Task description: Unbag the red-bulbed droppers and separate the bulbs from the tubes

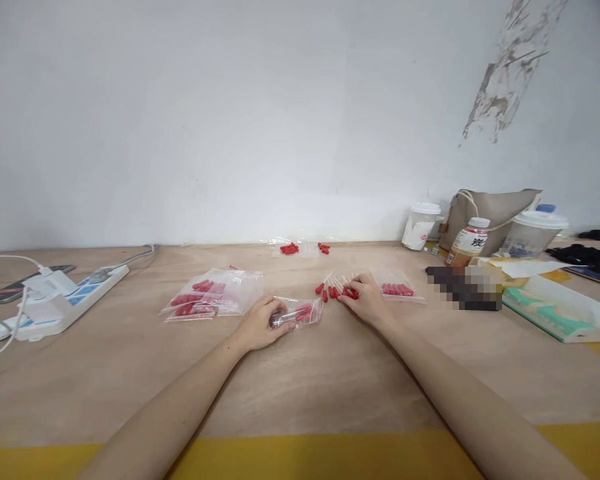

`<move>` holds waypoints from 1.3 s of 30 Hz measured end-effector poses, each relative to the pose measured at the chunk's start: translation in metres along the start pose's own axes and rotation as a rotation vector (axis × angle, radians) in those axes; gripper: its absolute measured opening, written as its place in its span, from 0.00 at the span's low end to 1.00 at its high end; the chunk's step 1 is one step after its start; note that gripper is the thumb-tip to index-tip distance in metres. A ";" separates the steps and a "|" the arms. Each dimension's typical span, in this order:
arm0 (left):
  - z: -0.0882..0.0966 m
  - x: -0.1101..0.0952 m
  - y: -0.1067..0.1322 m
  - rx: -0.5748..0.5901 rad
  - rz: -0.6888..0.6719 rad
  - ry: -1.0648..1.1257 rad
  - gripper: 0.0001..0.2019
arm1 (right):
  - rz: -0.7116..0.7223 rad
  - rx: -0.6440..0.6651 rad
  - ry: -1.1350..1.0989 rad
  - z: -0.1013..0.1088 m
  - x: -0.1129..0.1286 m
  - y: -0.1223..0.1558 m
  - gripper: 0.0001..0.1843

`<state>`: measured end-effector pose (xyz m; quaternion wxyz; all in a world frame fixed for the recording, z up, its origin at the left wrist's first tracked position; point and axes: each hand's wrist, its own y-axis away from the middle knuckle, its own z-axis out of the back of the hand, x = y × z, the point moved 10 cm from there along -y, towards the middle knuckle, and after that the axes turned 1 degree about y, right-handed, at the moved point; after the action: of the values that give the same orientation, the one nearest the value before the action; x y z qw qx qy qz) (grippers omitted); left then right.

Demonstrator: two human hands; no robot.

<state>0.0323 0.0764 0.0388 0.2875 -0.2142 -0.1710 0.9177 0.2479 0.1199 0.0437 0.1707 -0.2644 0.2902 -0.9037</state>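
My left hand [265,325] is closed around the near end of a small clear plastic bag [316,303], which lies on the table with red-tipped sticks [304,311] inside. My right hand [367,300] reaches over a loose pile of pale sticks with red tips [331,292], its thumb and fingers pinched around red tips at the pile's right side. How many it grips is hidden. Just right of that hand lies a clear bag [403,279] with several red-tipped sticks in a row. Left of my left hand are stacked filled bags [213,293].
Small red pieces [289,249] lie on plastic by the wall. A power strip [75,303] with chargers and a phone [17,289] are at left. At right stand a cup [421,227], a bottle [469,243], a bag [500,212], a larger cup [535,233] and a green-white box [563,310].
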 end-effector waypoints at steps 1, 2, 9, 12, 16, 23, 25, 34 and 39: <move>0.000 0.000 0.000 -0.001 0.001 0.001 0.15 | -0.014 0.002 0.008 0.000 -0.002 0.000 0.10; 0.000 0.000 0.000 0.000 0.000 0.003 0.15 | -0.026 0.000 0.020 0.000 -0.004 0.000 0.09; 0.000 -0.001 0.001 0.005 -0.012 0.013 0.15 | -0.010 0.009 0.112 -0.003 -0.003 0.002 0.10; 0.000 -0.001 0.001 0.011 -0.011 0.017 0.15 | -0.014 -0.024 0.143 -0.002 -0.005 0.003 0.11; 0.000 0.000 0.001 0.020 0.001 0.020 0.15 | -0.021 -0.052 0.183 0.000 -0.005 0.003 0.11; 0.000 0.000 0.001 0.013 0.000 0.028 0.15 | -0.074 -0.008 0.188 0.001 -0.003 0.003 0.13; 0.000 -0.001 0.001 0.016 -0.001 0.030 0.16 | -0.132 -0.033 0.189 0.006 -0.006 0.004 0.14; 0.000 -0.002 0.000 0.013 0.016 0.019 0.15 | -0.193 -0.036 0.207 0.010 -0.010 0.006 0.12; 0.001 0.002 -0.002 -0.035 0.041 0.037 0.13 | -0.093 -0.065 0.158 0.017 0.012 0.005 0.11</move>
<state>0.0312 0.0791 0.0403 0.2680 -0.2395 -0.1771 0.9162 0.2488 0.1030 0.0569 0.0966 -0.2111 0.3192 -0.9188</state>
